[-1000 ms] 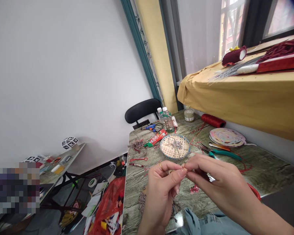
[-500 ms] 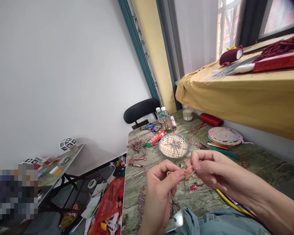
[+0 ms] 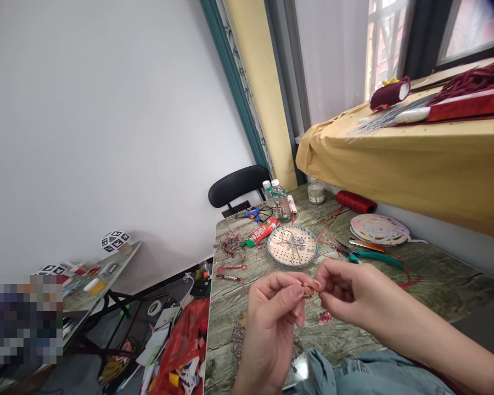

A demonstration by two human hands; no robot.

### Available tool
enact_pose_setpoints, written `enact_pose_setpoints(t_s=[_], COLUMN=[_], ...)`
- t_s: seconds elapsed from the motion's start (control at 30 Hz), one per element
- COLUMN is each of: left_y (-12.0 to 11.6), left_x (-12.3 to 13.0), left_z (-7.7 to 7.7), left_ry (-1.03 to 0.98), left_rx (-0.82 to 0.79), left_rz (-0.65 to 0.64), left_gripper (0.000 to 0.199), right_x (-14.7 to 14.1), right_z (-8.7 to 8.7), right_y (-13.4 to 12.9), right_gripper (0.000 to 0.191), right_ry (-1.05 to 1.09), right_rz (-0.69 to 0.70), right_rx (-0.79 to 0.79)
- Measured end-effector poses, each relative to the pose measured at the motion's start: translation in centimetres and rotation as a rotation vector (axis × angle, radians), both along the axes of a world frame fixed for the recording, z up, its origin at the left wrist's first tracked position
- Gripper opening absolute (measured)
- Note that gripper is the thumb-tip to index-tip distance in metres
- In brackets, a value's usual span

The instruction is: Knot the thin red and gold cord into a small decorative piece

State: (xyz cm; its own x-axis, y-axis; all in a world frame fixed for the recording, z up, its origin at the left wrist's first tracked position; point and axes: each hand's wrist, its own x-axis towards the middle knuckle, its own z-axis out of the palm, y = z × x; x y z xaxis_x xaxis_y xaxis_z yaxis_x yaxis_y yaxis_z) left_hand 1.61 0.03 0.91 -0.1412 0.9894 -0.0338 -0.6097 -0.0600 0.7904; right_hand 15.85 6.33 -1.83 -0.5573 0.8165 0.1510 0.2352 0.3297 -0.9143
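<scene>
My left hand (image 3: 274, 315) and my right hand (image 3: 348, 291) meet above the near part of the table, fingertips almost touching. Both pinch a thin reddish cord (image 3: 310, 292), looped small between them; its ends are hidden by the fingers. A ring sits on a left finger. Below the right fingers lies a small pink-red cluster (image 3: 324, 317), partly covered. The left forearm hides part of a speckled brownish round piece (image 3: 238, 340). Just beyond the hands stands a shallow round woven basket (image 3: 278, 257) with blue edging and flower-like decoration.
Green-handled pliers (image 3: 379, 257) lie right of the basket, near a pastel round mat (image 3: 381, 227) and a red thread spool (image 3: 356, 202). Further back are plastic bottles (image 3: 280, 203), a glass jar (image 3: 315, 193) and a red tube (image 3: 263, 233). A yellow-clothed ledge (image 3: 395, 164) overhangs the right.
My right hand has turned and lowered, its fingers now curled closer to the left fingertips. The pliers show more fully. The cord stretch between my hands is shorter.
</scene>
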Motion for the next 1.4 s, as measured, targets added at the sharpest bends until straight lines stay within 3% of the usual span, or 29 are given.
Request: enact_pose_setpoints(t_s=[0.1,0.23,0.3,0.37,0.4,0.53,0.73,0.83,0.93,1.1,1.27,1.33,1.4], left_y=[-0.1,-0.2,-0.1,0.1,0.1,-0.2,-0.4,-0.2,0.1,0.4,0.8,0.9,0.9], left_x=[-0.1,0.0,0.2,0.4,0.6,0.8,-0.2,-1.0,-1.6,-1.5,-0.7,-0.5,-0.4], left_z=[0.1,0.1,0.0,-0.2,-0.3,-0.6,-0.8,-0.7,-0.6,-0.5,-0.8,-1.0,-1.3], left_ry=[-0.050,-0.039,0.002,0.068,0.106,0.223,0.345,0.429,0.491,0.348,0.298,0.424,0.577], left_rx=[-0.021,-0.038,-0.036,-0.020,-0.008,0.024,0.058,0.101,0.108,0.010,-0.051,-0.029,0.042], left_rz=[0.010,0.047,0.068,0.113,0.144,0.223,0.152,0.083,0.043,-0.072,-0.097,-0.029,0.185], left_gripper=[0.011,0.010,0.008,0.007,0.006,0.009,0.004,0.006,0.009,0.018,0.018,0.006,0.010], right_x=[0.7,1.7,1.7,1.3,1.0,-0.4,0.0,0.6,1.0,0.9,0.8,0.8,0.8], right_z=[-1.4,-1.9,-1.0,0.4,1.0,2.4,1.8,1.5,1.1,0.7,0.6,0.6,0.6], right_y=[1.1,1.7,0.9,-0.3,-0.9,-1.9,-1.7,-1.6,-1.3,-0.9,-1.0,-1.1,-1.3], right_gripper=[0.013,0.015,0.026,0.033,0.032,0.016,0.029,0.031,0.034,0.034,0.032,0.033,0.034], right_ry=[-0.086,-0.108,-0.032,0.147,0.230,0.355,0.310,0.310,0.329,0.404,0.409,0.393,0.374], right_rz=[-0.140,-0.186,-0.102,0.060,0.110,0.070,-0.017,0.017,0.080,0.132,0.087,0.066,0.034], right_rx=[0.146,0.167,0.050,-0.207,-0.261,-0.312,-0.215,-0.182,-0.252,-0.375,-0.334,-0.296,-0.248])
